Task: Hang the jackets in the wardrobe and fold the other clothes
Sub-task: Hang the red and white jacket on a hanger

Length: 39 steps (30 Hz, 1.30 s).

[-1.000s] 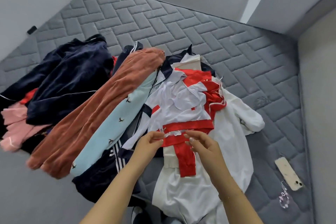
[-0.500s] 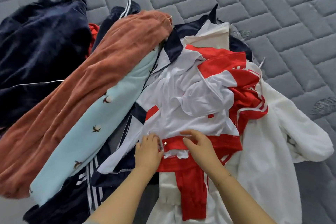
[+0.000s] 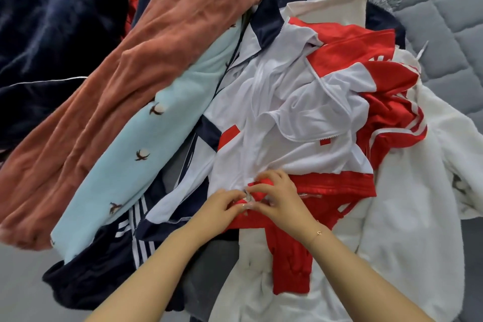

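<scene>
Fingers of your left hand [image 3: 222, 204] and right hand [image 3: 279, 196] pinch the jacket [image 3: 287, 102] zipper [image 3: 247, 197]; nothing hung or folded yet.

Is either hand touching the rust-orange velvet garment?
No. Both the left hand and right hand pinch the red-and-white zip jacket; the rust-orange velvet garment lies apart.

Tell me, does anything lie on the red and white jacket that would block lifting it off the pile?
Nothing visible lies on the red and white jacket; it tops the pile. Both hands, left hand and right hand, already pinch its red hem.
</scene>
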Tool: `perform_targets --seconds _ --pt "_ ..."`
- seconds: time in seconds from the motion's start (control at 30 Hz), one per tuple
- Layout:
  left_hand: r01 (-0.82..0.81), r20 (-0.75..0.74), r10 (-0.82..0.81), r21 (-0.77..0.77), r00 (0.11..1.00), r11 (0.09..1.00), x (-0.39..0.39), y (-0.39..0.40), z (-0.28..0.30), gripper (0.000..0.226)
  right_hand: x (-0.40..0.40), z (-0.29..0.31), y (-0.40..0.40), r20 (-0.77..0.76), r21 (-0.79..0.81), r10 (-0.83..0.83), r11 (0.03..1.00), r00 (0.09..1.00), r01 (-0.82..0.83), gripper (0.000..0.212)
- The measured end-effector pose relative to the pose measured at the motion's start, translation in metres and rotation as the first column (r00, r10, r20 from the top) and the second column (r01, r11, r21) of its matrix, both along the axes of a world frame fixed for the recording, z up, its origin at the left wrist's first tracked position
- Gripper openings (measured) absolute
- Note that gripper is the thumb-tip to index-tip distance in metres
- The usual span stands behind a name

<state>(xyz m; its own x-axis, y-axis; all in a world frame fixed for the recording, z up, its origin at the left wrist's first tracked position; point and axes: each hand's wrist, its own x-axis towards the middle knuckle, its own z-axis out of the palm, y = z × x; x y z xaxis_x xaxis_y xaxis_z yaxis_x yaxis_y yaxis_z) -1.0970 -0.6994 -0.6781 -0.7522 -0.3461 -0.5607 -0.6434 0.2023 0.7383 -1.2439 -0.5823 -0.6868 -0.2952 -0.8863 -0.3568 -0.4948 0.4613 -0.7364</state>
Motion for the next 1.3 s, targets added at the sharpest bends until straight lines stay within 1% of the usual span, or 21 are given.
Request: perform_targets --seconds 0.13,0.3,0.33,0.37,0.4,0.43,0.5,0.57,0.67,0.83,0.93,1.0,1.03,1.07,1.1,1.13,1.17,1.2,1.23,1.27,1.3 --pt "-0.108 0.036 0.103 0.145 0.994 0.984 0.002 0.009 0.021 0.018 0.009 0.012 0.014 -0.037 -0.118 -0.071 0.991 0.997 0.066 0.017" --pt "-0.211 0.006 0.216 0.233 0.976 0.949 0.005 0.028 0.05 0.021 0.024 0.039 0.037 -0.111 -0.155 -0.175 0.975 0.978 0.157 0.013" --pt "-0.23 -0.006 0.239 0.251 0.971 0.94 0.004 0.033 0.057 0.023 0.028 0.045 0.043 -0.068 -0.133 -0.221 0.969 0.973 0.21 0.012" --pt "-0.242 -0.012 0.255 0.275 0.967 0.93 0.004 0.039 0.064 0.024 0.032 0.053 0.049 0.033 -0.095 -0.298 0.949 0.954 0.3 0.012" --pt "-0.253 -0.013 0.27 0.312 0.963 0.916 0.005 0.046 0.07 0.023 0.035 0.062 0.054 0.18 -0.048 -0.4 0.909 0.899 0.414 0.013" --pt "-0.259 -0.013 0.281 0.351 0.96 0.9 0.005 0.053 0.075 0.023 0.039 0.07 0.059 0.32 0.008 -0.49 0.857 0.811 0.515 0.014" --pt "-0.255 -0.018 0.283 0.383 0.959 0.888 0.006 0.068 0.086 0.023 0.043 0.087 0.071 0.495 0.096 -0.565 0.79 0.66 0.605 0.019" --pt "-0.252 -0.019 0.28 0.381 0.96 0.89 0.009 0.082 0.097 0.024 0.046 0.101 0.085 0.56 0.137 -0.571 0.778 0.6 0.613 0.022" --pt "-0.246 0.004 0.263 0.37 0.965 0.896 0.015 0.101 0.115 0.028 0.054 0.119 0.104 0.609 0.144 -0.592 0.738 0.528 0.66 0.014" --pt "-0.237 0.036 0.24 0.35 0.97 0.906 0.029 0.12 0.15 0.036 0.078 0.153 0.137 0.635 0.15 -0.626 0.675 0.453 0.723 0.013" --pt "-0.397 0.047 0.406 0.341 0.912 0.852 0.042 0.117 0.173 0.037 0.089 0.181 0.162 0.595 0.159 -0.669 0.641 0.445 0.751 0.015" --pt "-0.534 0.076 0.532 0.233 0.843 0.813 0.055 0.107 0.185 0.032 0.095 0.201 0.179 0.581 0.18 -0.696 0.615 0.422 0.767 0.013" --pt "-0.555 0.102 0.545 0.148 0.832 0.819 0.063 0.099 0.189 0.028 0.098 0.21 0.186 0.585 0.191 -0.708 0.594 0.396 0.781 0.014" --pt "-0.519 0.144 0.508 0.052 0.849 0.853 0.072 0.092 0.191 0.025 0.102 0.217 0.194 0.589 0.202 -0.725 0.561 0.358 0.803 0.017" --pt "-0.406 0.214 0.401 -0.021 0.891 0.913 0.081 0.083 0.193 0.022 0.104 0.224 0.2 0.582 0.213 -0.749 0.516 0.316 0.83 0.019" --pt "-0.222 0.325 0.224 -0.043 0.919 0.974 0.092 0.076 0.196 0.018 0.105 0.23 0.204 0.559 0.22 -0.78 0.466 0.281 0.857 0.021" --pt "-0.028 0.467 0.031 -0.012 0.884 1.0 0.104 0.07 0.198 0.012 0.107 0.234 0.209 0.523 0.221 -0.812 0.422 0.258 0.879 0.022" --pt "0.123 0.593 -0.134 0.06 0.794 0.991 0.114 0.068 0.201 0.013 0.109 0.236 0.213 0.482 0.218 -0.841 0.389 0.248 0.895 0.02" --pt "0.193 0.67 -0.238 0.142 0.704 0.971 0.122 0.067 0.201 0.027 0.11 0.236 0.215 0.442 0.217 -0.862 0.372 0.248 0.903 0.016" --pt "0.203 0.693 -0.281 0.194 0.664 0.96 0.125 0.068 0.199 0.039 0.11 0.234 0.214 0.408 0.221 -0.874 0.375 0.264 0.9 0.011" --pt "0.21 0.686 -0.275 0.179 0.674 0.961 0.123 0.07 0.196 0.045 0.109 0.23 0.212 0.377 0.232 -0.877 0.401 0.298 0.886 0.007"
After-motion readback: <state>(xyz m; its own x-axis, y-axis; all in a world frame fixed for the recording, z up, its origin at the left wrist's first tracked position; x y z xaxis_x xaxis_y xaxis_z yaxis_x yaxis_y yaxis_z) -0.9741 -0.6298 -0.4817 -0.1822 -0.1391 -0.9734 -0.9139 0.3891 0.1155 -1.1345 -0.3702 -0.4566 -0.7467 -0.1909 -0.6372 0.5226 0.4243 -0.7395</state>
